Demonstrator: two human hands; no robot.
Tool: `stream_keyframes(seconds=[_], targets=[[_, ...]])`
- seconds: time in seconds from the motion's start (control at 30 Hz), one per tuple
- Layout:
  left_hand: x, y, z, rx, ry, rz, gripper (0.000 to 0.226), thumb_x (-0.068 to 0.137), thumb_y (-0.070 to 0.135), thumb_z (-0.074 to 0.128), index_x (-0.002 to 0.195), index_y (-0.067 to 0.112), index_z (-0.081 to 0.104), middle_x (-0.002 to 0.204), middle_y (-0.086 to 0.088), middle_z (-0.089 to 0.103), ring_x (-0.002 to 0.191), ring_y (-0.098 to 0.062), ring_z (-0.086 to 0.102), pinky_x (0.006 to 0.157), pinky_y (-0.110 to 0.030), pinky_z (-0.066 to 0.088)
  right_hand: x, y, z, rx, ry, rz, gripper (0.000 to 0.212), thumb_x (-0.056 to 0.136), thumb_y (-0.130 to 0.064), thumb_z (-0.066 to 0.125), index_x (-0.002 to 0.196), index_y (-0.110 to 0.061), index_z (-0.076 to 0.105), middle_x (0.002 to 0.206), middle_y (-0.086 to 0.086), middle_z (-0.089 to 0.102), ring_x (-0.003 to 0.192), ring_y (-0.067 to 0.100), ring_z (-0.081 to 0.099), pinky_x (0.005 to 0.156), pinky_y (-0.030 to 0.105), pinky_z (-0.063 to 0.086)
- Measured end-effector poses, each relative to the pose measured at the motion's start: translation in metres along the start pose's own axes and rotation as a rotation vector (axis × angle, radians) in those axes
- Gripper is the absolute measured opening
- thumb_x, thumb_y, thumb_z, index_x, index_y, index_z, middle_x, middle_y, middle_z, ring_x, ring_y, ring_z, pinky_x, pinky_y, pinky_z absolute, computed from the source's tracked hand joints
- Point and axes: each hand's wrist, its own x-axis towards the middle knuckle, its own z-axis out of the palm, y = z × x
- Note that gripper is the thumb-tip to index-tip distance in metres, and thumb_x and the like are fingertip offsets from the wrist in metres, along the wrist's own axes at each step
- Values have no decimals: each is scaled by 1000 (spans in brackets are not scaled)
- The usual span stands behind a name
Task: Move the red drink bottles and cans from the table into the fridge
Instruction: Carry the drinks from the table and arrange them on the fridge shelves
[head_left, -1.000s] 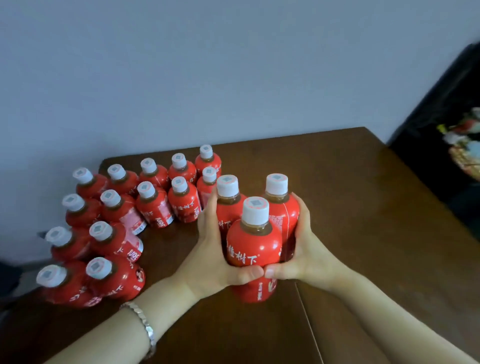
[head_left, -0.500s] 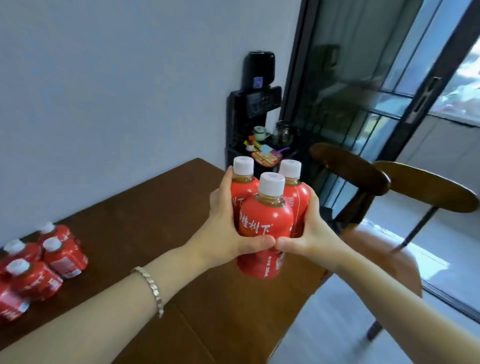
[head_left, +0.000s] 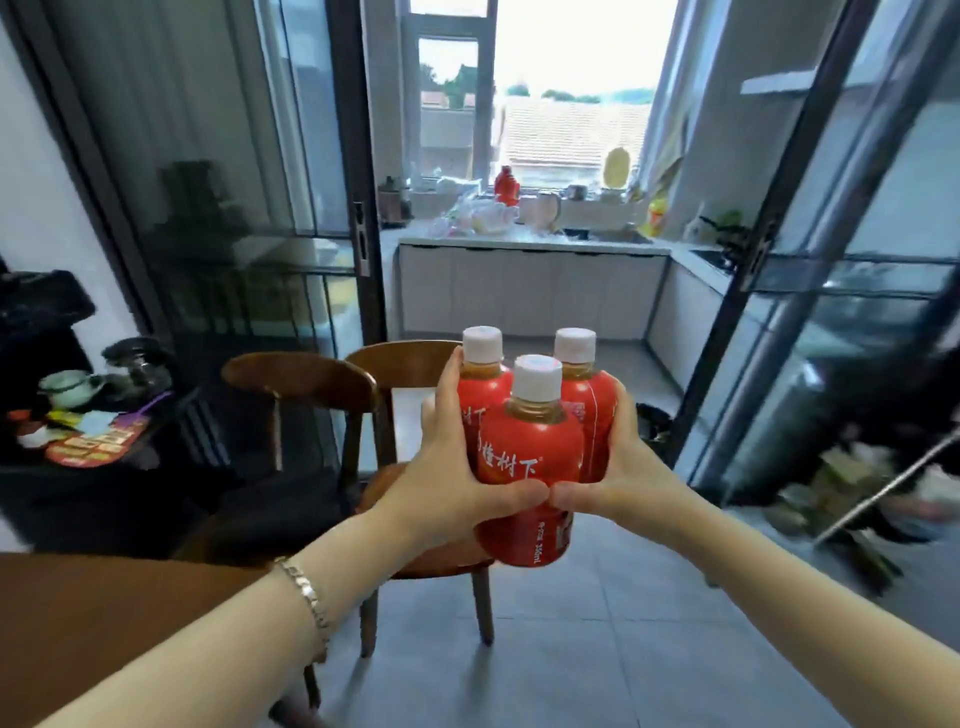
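Note:
Three red drink bottles (head_left: 530, 457) with white caps are bunched upright in mid air, level with my chest. My left hand (head_left: 441, 483) wraps the cluster from the left and my right hand (head_left: 623, 473) from the right, thumbs meeting on the front bottle. A corner of the brown table (head_left: 78, 623) shows at the lower left. No fridge is in view, and the other bottles on the table are out of frame.
Two wooden chairs (head_left: 322, 384) stand right ahead of me on the grey tile floor. Behind them an open glass sliding door (head_left: 363, 234) leads to a kitchen counter (head_left: 530, 244). A black stand with tea things (head_left: 78, 415) is at the left, clutter at the right.
My view has swung right, away from the table and its bottles, toward the chairs and kitchen doorway. The three bottles stay clasped in both hands and have been carried along.

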Motion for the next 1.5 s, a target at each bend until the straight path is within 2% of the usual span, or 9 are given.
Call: stream_keyframes(seconds=[0.13,0.23,0.37,0.47,0.67,0.8,0.93,1.17,1.5], targets=[[73,5,74,-56,-126,80,114,47,51,79,126,63,-3,143,7,20,124,-11,41,102,-45,43,-7,23,-84,-63,191,62,134,47,-42,88,143,-36,-6,114,-27,35,103,-1,50,88,26,48],[141,10,136,-92,-261,140,125,40,56,77,134,57,-5,142,6,18,123,-13,42,100,-44,45,-8,40,-155,-73,341,86,132,46,-38,90,138,-40,-4,119,-21,39,102,-5,50,69,12,52],[231,27,210,-202,-480,251,125,38,57,80,131,66,-3,143,2,19,126,-22,43,98,-51,46,-5,50,-239,-103,567,118,132,40,-45,82,141,-35,-2,120,-22,40,104,-6,53,84,18,51],[284,46,258,-248,-612,324,123,36,62,81,127,71,-1,143,5,19,127,-21,42,98,-51,46,-7,51,-292,-168,703,153,134,33,-54,80,138,-39,-2,116,-29,35,96,-17,48,68,5,46],[370,88,385,-260,-822,464,126,36,70,76,130,67,-8,140,14,15,131,-19,38,102,-48,43,-31,65,-402,-229,961,204,139,29,-58,80,139,-40,-4,115,-29,36,95,-13,49,67,7,47],[396,116,473,-342,-943,515,131,36,72,77,134,62,-9,143,7,18,132,-20,37,103,-49,42,-62,79,-470,-269,1070,228,150,16,-75,77,138,-41,-3,117,-30,36,94,-14,52,65,4,47],[413,146,564,-346,-974,599,123,38,71,73,128,68,-11,125,34,14,130,-11,33,107,-42,37,-101,96,-546,-296,1134,234,139,23,-63,85,130,-46,-1,121,-26,37,91,-20,55,65,5,48],[443,222,722,-496,-1060,589,129,41,61,79,138,55,-6,144,4,22,131,-21,39,104,-49,41,-169,100,-693,-360,1209,262,134,29,-54,86,130,-45,-2,117,-28,35,89,-24,52,64,1,45],[502,297,935,-604,-1197,676,121,42,58,80,131,65,-2,144,5,25,125,-22,47,99,-47,46,-235,135,-881,-444,1390,286,121,33,-48,78,131,-42,7,114,-24,40,86,-19,58,60,8,49]])
